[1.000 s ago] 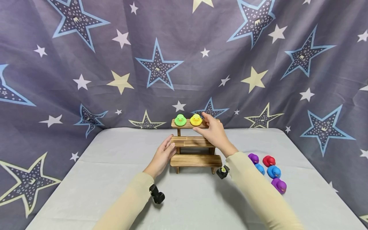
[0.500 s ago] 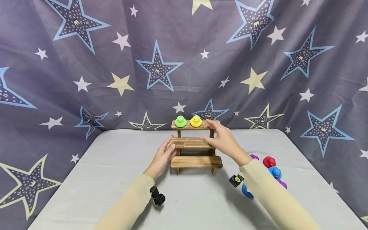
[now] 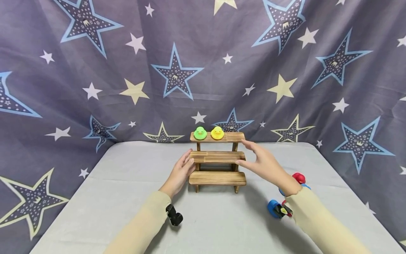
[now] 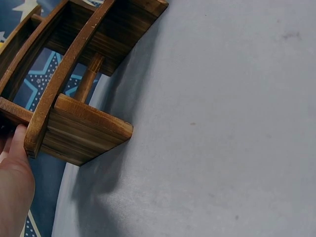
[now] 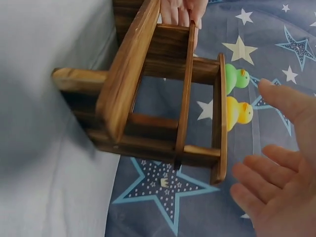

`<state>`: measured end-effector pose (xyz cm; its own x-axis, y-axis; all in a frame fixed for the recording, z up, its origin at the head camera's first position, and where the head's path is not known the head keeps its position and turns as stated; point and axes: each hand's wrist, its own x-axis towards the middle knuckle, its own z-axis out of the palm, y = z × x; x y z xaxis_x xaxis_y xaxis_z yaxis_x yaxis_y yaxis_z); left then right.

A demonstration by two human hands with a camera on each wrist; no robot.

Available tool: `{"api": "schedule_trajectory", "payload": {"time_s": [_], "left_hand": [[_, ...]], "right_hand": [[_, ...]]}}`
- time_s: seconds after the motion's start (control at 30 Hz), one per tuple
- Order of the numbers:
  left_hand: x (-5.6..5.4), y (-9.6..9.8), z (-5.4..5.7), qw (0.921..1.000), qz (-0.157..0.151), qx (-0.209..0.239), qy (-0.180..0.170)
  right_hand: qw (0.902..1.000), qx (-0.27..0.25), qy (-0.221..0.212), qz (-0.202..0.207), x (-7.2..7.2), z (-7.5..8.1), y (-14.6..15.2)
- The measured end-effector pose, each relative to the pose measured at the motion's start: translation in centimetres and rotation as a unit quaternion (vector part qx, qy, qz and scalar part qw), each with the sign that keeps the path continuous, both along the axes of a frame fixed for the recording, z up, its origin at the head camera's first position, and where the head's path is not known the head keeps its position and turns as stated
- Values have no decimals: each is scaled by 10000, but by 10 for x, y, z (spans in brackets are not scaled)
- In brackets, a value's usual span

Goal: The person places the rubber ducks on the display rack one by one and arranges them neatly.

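Note:
A three-step wooden stand (image 3: 217, 178) rests upright on the table. On its top step a green rubber duck (image 3: 200, 133) sits left of a yellow rubber duck (image 3: 217, 133). My left hand (image 3: 178, 173) holds the left end of the middle step, thumb in front; in the left wrist view its fingers (image 4: 17, 143) touch the wood. Off the stand's right side is my right hand (image 3: 266, 164), fingers apart and nothing in them. The right wrist view has this hand (image 5: 281, 173) beside the top step and the ducks.
Right of the stand, partly covered by my right forearm, lie a red duck (image 3: 299, 177) and a blue duck (image 3: 273, 209), with more blue showing behind the wrist. A star-patterned cloth (image 3: 127, 53) hangs behind the grey-white table (image 3: 215, 225).
My right hand has drawn away from beside the yellow duck, moving right and down past the stand's end. The left hand has kept its place, and both ducks still sit on the top step.

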<state>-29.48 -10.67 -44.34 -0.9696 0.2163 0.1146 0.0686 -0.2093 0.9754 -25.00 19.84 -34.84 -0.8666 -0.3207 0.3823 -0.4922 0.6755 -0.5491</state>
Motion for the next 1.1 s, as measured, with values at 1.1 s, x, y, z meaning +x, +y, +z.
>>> {"api": "schedule_trajectory", "payload": {"time_s": [1.1], "left_hand": [[2, 0, 3, 10000, -48, 47, -25]], "right_hand": [[9744, 1212, -1563, 1068, 60, -60, 95]]}}
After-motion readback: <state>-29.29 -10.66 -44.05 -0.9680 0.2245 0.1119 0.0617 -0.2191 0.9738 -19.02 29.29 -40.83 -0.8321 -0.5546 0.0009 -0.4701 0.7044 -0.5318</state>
